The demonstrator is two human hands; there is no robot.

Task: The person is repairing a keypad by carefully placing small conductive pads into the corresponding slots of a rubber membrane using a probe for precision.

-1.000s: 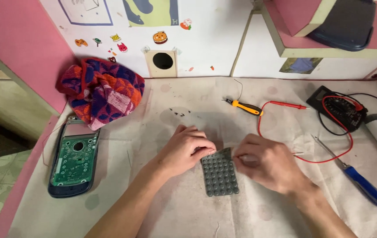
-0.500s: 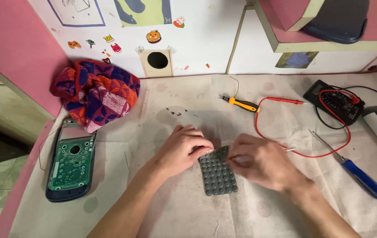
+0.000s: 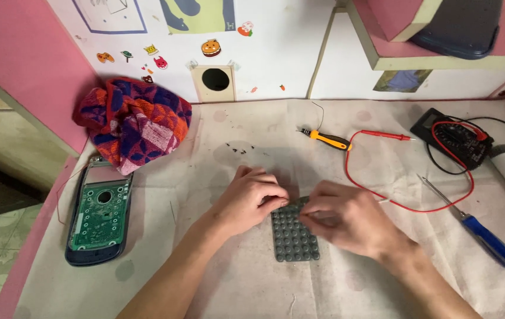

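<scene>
Grey rubber keypad (image 3: 292, 236) flat on desk (image 3: 246, 142), centre. Your left hand (image 3: 251, 198) fingers pinch its top left corner; right hand (image 3: 347, 217) fingers curled on its right edge, grip unclear.

Your table (image 3: 246, 130) wears a pale cloth. On it lie a grey keypad (image 3: 294, 239), circuit board (image 3: 99, 218), patterned rag (image 3: 134, 121), two screwdrivers (image 3: 326, 139) (image 3: 483, 236) and a meter (image 3: 453, 142).
</scene>
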